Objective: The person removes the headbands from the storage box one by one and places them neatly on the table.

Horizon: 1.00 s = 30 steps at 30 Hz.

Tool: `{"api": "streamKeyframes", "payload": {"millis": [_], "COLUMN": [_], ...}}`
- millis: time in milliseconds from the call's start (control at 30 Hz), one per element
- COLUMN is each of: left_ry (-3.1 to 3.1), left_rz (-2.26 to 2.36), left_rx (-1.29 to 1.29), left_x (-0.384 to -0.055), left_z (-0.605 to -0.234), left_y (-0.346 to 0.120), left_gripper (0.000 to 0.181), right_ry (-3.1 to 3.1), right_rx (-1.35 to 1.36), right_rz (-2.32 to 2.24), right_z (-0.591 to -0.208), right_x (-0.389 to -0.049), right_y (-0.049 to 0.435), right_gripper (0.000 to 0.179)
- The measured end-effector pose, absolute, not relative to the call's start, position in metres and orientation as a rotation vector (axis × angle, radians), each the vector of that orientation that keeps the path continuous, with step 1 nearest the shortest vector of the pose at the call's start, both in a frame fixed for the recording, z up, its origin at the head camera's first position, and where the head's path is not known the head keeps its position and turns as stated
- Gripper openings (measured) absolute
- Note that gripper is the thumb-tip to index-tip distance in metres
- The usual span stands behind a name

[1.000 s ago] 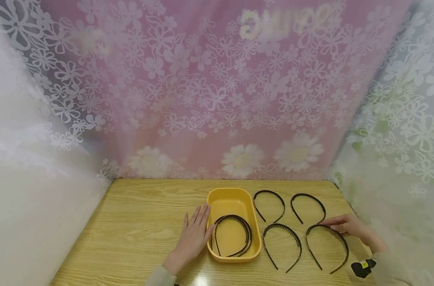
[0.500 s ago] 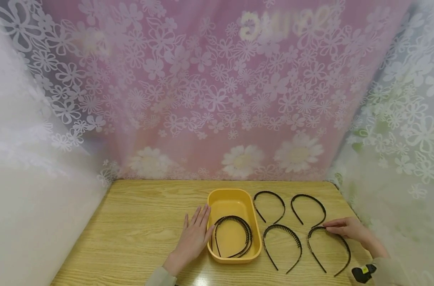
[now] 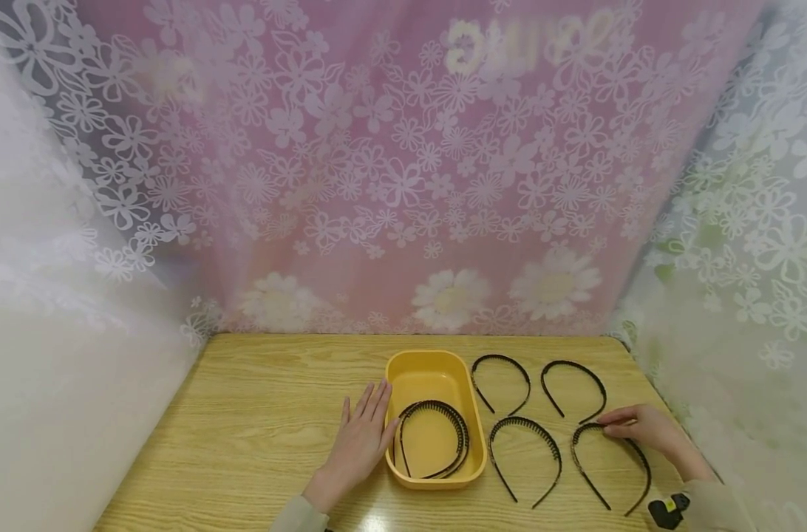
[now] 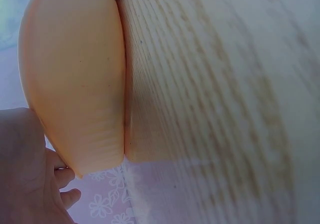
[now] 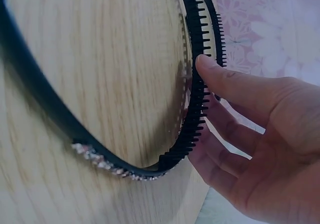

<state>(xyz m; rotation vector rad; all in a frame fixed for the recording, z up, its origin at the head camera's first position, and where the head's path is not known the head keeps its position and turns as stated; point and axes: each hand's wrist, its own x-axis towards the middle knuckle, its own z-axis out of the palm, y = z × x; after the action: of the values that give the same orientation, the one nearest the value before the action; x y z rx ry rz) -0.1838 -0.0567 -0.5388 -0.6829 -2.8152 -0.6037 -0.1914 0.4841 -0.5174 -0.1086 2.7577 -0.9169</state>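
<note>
Running out from the person's pale sleeves (image 3: 300,515), a wood-grain table (image 3: 257,414) fills the lower view; on it the left hand (image 3: 357,443) rests, fingers straight, against the left rim of a yellow tray (image 3: 430,380); nested dark headbands (image 3: 465,434) lie in the tray's near half; right of the tray lies a toothed headband (image 3: 553,444), well apart from both hands; the right hand (image 3: 646,428) pinches a sparkle-trimmed headband (image 5: 191,115) between thumb and fingers, its ends pointing toward the person, though whether they touch the wood I cannot tell; farther back lie a thin headband (image 3: 499,356) beside the tray and another headband (image 3: 572,362) with one end just beside the right fingertips; beyond the table's far edge hangs a pink flowered curtain (image 3: 403,162), whitish curtains (image 3: 763,295) at either side.
</note>
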Motion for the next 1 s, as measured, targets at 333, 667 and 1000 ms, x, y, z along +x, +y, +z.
{"api": "streamKeyframes", "payload": {"millis": [333, 667, 1000], "left_ry": [-2.817, -2.807, -2.805], "left_rz": [-0.611, -0.583, -0.594], "left_rx": [-0.683, -0.679, -0.677], "left_x": [-0.184, -0.184, -0.183], "left_z": [-0.538, -0.539, -0.538], "left_y": [-0.056, -0.057, -0.057], "left_gripper": [0.061, 0.06, 0.061], "right_ry": [2.799, 2.894, 2.907], "right_rx": [-0.117, -0.007, -0.146], "right_rz": [-0.945, -1.002, -1.274], "right_z": [-0.519, -0.512, -0.504], "right_x": [-0.192, -0.192, -0.197], "right_y": [0.483, 0.47, 0.429], "right_gripper": [0.031, 0.044, 0.043]}}
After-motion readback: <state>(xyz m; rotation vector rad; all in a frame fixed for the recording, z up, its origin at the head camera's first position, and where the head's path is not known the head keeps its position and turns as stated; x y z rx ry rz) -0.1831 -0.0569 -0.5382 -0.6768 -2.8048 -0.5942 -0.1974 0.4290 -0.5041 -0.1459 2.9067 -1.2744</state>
